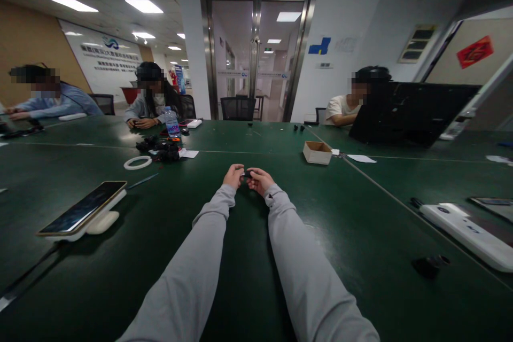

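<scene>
Both my arms reach forward over the green table (248, 256), and my hands meet near its middle. A small black piece (247, 173) sits between them, too small to tell its kind. My left hand (233, 176) pinches its left end, where a bit of something pale shows at the fingertips. On the other end, my right hand (260, 180) has its thumb and fingers closed. The fingers cover much of the piece.
A phone (86, 208) on a white stand lies left, near a white tape ring (137, 163), black parts (158, 148) and a water bottle (172, 123). An open cardboard box (317, 153) stands ahead right. A white device (467, 230) and monitor (412, 112) are right. Several people sit around the table.
</scene>
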Demonstrator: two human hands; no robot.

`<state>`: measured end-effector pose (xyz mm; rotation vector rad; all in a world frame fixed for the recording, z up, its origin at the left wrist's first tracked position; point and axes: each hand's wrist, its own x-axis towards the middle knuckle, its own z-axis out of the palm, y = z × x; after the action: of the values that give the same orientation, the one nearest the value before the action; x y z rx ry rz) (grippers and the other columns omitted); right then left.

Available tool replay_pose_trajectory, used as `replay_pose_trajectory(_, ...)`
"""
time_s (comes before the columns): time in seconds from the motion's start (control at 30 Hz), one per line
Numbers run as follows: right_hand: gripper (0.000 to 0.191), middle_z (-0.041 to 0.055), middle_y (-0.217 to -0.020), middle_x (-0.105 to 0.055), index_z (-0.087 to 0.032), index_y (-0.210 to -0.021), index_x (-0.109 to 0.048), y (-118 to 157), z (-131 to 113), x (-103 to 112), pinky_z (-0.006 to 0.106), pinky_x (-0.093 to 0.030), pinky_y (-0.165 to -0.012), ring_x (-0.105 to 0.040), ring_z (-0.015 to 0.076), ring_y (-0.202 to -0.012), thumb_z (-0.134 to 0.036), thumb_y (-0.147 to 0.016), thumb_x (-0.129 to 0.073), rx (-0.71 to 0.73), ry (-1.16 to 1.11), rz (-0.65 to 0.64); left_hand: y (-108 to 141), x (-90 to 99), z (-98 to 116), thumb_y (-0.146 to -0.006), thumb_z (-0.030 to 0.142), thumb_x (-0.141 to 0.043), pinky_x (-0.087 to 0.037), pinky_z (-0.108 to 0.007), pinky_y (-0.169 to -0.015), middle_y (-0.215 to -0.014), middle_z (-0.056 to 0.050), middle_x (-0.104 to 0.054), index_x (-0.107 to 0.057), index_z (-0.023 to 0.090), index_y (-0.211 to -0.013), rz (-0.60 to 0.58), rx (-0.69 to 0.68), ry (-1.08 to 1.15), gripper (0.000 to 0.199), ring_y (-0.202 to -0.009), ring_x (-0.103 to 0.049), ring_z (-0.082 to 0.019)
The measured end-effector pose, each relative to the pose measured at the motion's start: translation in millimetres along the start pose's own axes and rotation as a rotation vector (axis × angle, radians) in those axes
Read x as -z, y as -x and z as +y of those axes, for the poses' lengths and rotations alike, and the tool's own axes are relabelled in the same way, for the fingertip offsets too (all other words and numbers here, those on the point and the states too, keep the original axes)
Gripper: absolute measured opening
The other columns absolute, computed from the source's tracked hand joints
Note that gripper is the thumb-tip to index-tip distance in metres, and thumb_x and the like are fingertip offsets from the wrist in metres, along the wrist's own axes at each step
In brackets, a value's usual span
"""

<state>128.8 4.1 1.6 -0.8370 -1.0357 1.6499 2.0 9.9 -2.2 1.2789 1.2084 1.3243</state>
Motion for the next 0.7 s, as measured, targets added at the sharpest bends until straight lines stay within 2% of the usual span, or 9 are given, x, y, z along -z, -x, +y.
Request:
replay_pose_trajectory(0.17,0.013,0.0002,-0.047,-0.058,-0.017,-0.087,-0.053,-0.2,-0.3,-0.2,0.021,-0.043,-0.043,-0.052,0.0097,-0.039,-0.011,-0.078,-0.045,-0.009,0.011,-0.004,1.5,1.1,2.0,-0.076,0.027,-0.039,-0.024,-0.017,-0.034,-0.039,0.007,-0.038,-0.054,0.016,-0.091,-0.019,-0.01,-0.029,0.024,-0.031,-0.032,-0.005)
replay_pose_trajectory(0.27,0.013,-0.0007,-0.047,-0.058,-0.017,-0.088,-0.052,-0.4,-0.4,0.2,0.021,-0.044,-0.043,-0.053,0.0093,-0.04,-0.011,-0.079,-0.045,-0.007,0.006,0.002,1.3,1.9,2.3,-0.073,0.025,-0.043,-0.024,-0.017,-0.034,-0.043,0.007,-0.043,-0.052,0.017,-0.096,-0.018,-0.003,-0.028,0.026,-0.031,-0.033,-0.005)
replay_pose_trajectory(0.4,0.011,-0.0016,-0.048,-0.058,-0.018,-0.087,-0.053,-1.2,0.1,1.5,0.021,-0.045,-0.044,-0.053,0.009,-0.041,-0.013,-0.078,-0.048,-0.013,0.004,-0.01,-0.3,2.1,0.5,-0.075,0.027,-0.04,-0.024,-0.017,-0.034,-0.039,0.008,-0.04,-0.052,0.016,-0.098,-0.038,-0.005,-0.037,0.028,-0.03,-0.032,-0.005)
replay_pose_trajectory(0.5,0.01,-0.0019,-0.048,-0.057,-0.018,-0.086,-0.054,-2.2,0.8,2.4,0.021,-0.045,-0.044,-0.053,0.009,-0.042,-0.016,-0.076,-0.053,-0.008,-0.009,-0.006,-1.5,1.1,-1.9,-0.071,0.024,-0.044,-0.024,-0.016,-0.035,-0.041,0.009,-0.043,-0.047,0.017,-0.105,-0.056,-0.016,-0.045,0.035,-0.03,-0.033,-0.005)
replay_pose_trajectory(0.6,0.01,-0.0019,-0.048,-0.057,-0.018,-0.085,-0.055,-2.5,0.8,2.3,0.022,-0.045,-0.044,-0.053,0.0094,-0.042,-0.015,-0.076,-0.053,-0.011,-0.014,0.001,-1.4,0.6,-2.6,-0.072,0.025,-0.043,-0.025,-0.017,-0.035,-0.041,0.009,-0.04,-0.049,0.017,-0.103,-0.066,-0.023,-0.038,0.032,-0.031,-0.033,-0.005)
replay_pose_trajectory(0.7,0.011,-0.0014,-0.048,-0.057,-0.018,-0.086,-0.054,-1.2,-0.3,0.9,0.022,-0.044,-0.044,-0.053,0.0095,-0.041,-0.014,-0.077,-0.051,-0.013,-0.01,0.007,0.2,1.0,-0.1,-0.07,0.022,-0.045,-0.025,-0.017,-0.035,-0.046,0.008,-0.044,-0.048,0.018,-0.104,-0.048,-0.046,-0.038,0.035,-0.031,-0.033,-0.005)
